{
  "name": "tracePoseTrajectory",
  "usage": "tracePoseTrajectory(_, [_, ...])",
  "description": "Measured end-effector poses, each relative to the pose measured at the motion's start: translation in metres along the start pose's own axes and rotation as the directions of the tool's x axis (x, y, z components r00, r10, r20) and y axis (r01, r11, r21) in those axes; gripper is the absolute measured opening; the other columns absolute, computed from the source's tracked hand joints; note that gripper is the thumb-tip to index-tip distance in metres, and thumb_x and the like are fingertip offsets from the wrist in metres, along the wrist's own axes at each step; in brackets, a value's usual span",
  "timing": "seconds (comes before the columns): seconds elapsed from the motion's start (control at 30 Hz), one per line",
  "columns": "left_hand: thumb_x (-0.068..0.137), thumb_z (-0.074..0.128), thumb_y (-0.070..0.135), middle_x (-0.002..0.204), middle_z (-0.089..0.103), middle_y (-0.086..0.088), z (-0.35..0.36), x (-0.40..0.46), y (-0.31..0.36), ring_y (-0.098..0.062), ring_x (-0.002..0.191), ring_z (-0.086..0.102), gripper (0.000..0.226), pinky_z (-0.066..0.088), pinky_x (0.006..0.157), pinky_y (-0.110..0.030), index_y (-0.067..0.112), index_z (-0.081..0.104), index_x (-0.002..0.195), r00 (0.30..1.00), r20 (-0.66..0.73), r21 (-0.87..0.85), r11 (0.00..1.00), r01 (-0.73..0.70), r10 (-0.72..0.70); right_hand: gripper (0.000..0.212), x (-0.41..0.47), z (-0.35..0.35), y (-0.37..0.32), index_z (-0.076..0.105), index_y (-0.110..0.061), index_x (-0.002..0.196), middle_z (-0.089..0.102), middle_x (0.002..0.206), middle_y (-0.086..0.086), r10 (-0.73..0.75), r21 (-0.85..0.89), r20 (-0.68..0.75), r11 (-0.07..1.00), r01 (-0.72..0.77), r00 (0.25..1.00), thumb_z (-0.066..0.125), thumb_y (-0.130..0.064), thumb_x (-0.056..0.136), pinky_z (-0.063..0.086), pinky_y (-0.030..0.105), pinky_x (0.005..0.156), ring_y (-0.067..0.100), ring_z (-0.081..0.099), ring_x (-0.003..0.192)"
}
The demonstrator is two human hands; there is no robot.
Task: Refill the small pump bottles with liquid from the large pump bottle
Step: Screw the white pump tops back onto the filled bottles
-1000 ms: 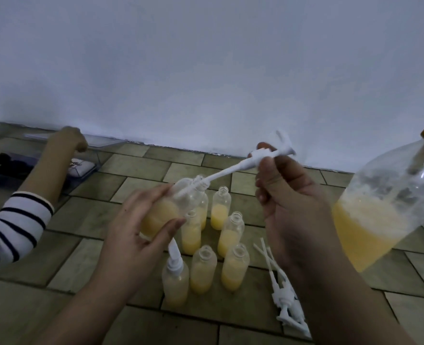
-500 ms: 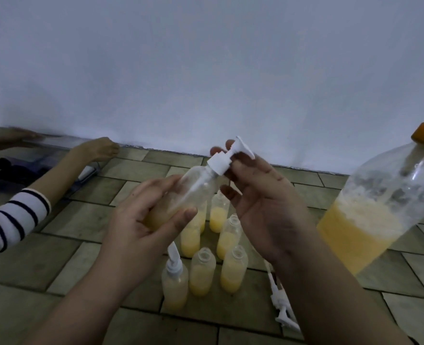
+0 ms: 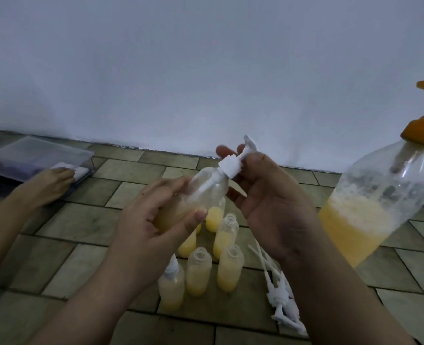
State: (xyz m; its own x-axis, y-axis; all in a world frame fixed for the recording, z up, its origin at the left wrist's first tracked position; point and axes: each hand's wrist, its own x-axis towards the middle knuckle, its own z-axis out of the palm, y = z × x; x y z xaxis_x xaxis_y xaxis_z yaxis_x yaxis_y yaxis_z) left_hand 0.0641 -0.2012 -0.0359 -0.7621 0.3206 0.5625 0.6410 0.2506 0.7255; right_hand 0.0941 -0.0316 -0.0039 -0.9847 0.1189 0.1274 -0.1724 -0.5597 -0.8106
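My left hand [image 3: 153,220] grips a small clear bottle [image 3: 201,195] part-filled with yellow liquid, tilted with its neck up to the right. My right hand [image 3: 263,195] pinches the white pump head [image 3: 233,163] seated on that neck. Several small bottles [image 3: 227,266] with yellow liquid stand on the tiled floor below my hands, most uncapped; one at the front left carries a white pump [image 3: 172,266]. The large clear pump bottle [image 3: 370,210] with an orange pump top stands at the right, about a third full of yellow liquid.
Loose white pump heads with dip tubes [image 3: 280,297] lie on the floor to the right of the small bottles. Another person's hand [image 3: 54,180] rests at the left by a clear plastic box [image 3: 39,155]. A white wall rises behind.
The pump's tube has gone down into the small bottle and its head now sits on the neck. My right hand turns around it. The other person's hand has moved nearer.
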Motion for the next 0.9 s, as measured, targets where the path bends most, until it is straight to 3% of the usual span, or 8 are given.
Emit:
tracePoseTrajectory(0.07, [0.075, 0.058, 0.051, 0.106, 0.060, 0.021, -0.001, 0.000, -0.001, 0.006, 0.099, 0.055, 0.040, 0.040, 0.076, -0.001, 0.040, 0.055, 0.114, 1.000, 0.005, 0.011, 1.000, 0.002, -0.003, 0.021, -0.002, 0.000, 0.000, 0.070, -0.016, 0.091, 0.070, 0.105, 0.009, -0.019, 0.030, -0.012, 0.999, 0.019, 1.000, 0.074, -0.010, 0.072, 0.040, 0.041, 0.091, 0.021, 0.061, 0.097])
tracePoseTrajectory(0.2, [0.076, 0.058, 0.053, 0.108, 0.056, 0.027, -0.001, 0.000, 0.001, 0.011, 0.102, 0.052, 0.038, 0.038, 0.078, 0.001, 0.046, 0.051, 0.112, 1.000, 0.013, 0.120, 0.992, -0.027, 0.025, 0.028, -0.003, 0.004, 0.000, 0.070, -0.019, 0.080, 0.066, 0.078, -0.002, -0.061, -0.107, -0.132, 0.993, 0.047, 0.989, 0.076, -0.028, 0.054, 0.041, 0.029, 0.073, 0.009, 0.058, 0.071])
tracePoseTrajectory(0.27, [0.076, 0.061, 0.056, 0.108, 0.058, 0.032, -0.002, 0.002, 0.006, 0.016, 0.100, 0.052, 0.036, 0.038, 0.075, 0.002, 0.050, 0.051, 0.111, 1.000, 0.002, 0.123, 0.992, -0.013, 0.012, 0.032, -0.003, 0.004, -0.001, 0.071, -0.020, 0.087, 0.069, 0.084, -0.003, -0.050, -0.151, -0.109, 0.988, 0.033, 0.993, 0.074, -0.032, 0.058, 0.041, 0.032, 0.080, 0.010, 0.060, 0.078])
tracePoseTrajectory(0.4, [0.062, 0.077, 0.053, 0.104, 0.062, 0.036, -0.005, 0.011, 0.011, 0.013, 0.098, 0.059, 0.045, 0.045, 0.071, -0.002, 0.052, 0.058, 0.103, 0.989, 0.025, -0.158, 0.976, 0.149, -0.147, 0.038, -0.001, 0.006, -0.013, 0.068, -0.012, 0.102, 0.072, 0.105, 0.003, -0.090, -0.104, -0.006, 0.991, 0.089, 0.996, 0.068, -0.019, 0.065, 0.042, 0.035, 0.091, 0.017, 0.063, 0.104])
tracePoseTrajectory(0.5, [0.059, 0.075, 0.055, 0.100, 0.060, 0.043, -0.008, 0.015, 0.012, 0.017, 0.101, 0.056, 0.046, 0.042, 0.076, 0.000, 0.062, 0.057, 0.101, 0.995, 0.042, -0.071, 0.993, 0.094, -0.091, 0.024, -0.002, 0.013, -0.017, 0.068, -0.006, 0.083, 0.073, 0.086, -0.004, -0.125, -0.131, -0.041, 0.984, 0.118, 0.991, 0.070, -0.014, 0.061, 0.052, 0.020, 0.070, 0.007, 0.067, 0.080])
tracePoseTrajectory(0.6, [0.073, 0.060, 0.054, 0.108, 0.057, 0.036, -0.005, 0.018, 0.015, 0.018, 0.104, 0.052, 0.053, 0.037, 0.083, 0.003, 0.036, 0.056, 0.123, 0.996, 0.000, 0.210, 0.973, -0.091, 0.093, 0.019, -0.004, 0.024, -0.015, 0.065, -0.005, 0.078, 0.066, 0.063, -0.007, -0.138, -0.152, -0.177, 0.982, 0.112, 0.975, 0.070, -0.014, 0.063, 0.045, 0.013, 0.052, 0.000, 0.059, 0.054])
tracePoseTrajectory(0.67, [0.081, 0.060, 0.045, 0.115, 0.060, 0.014, 0.000, 0.019, 0.014, 0.003, 0.108, 0.053, 0.055, 0.038, 0.092, -0.003, 0.014, 0.058, 0.126, 0.981, -0.014, 0.331, 0.927, -0.177, 0.192, 0.012, -0.006, 0.029, -0.013, 0.067, -0.009, 0.074, 0.061, 0.056, -0.010, -0.148, -0.189, -0.258, 0.977, 0.100, 0.955, 0.071, -0.017, 0.066, 0.042, 0.016, 0.059, -0.003, 0.055, 0.051])
tracePoseTrajectory(0.9, [0.085, 0.064, 0.030, 0.117, 0.066, -0.008, 0.005, 0.022, 0.014, -0.014, 0.108, 0.057, 0.050, 0.040, 0.093, -0.017, 0.003, 0.058, 0.125, 0.952, -0.036, 0.479, 0.841, -0.252, 0.305, 0.004, -0.008, 0.033, -0.010, 0.068, -0.012, 0.074, 0.062, 0.058, -0.011, -0.179, -0.178, -0.340, 0.976, 0.124, 0.923, 0.070, -0.014, 0.078, 0.043, 0.012, 0.058, -0.005, 0.053, 0.050])
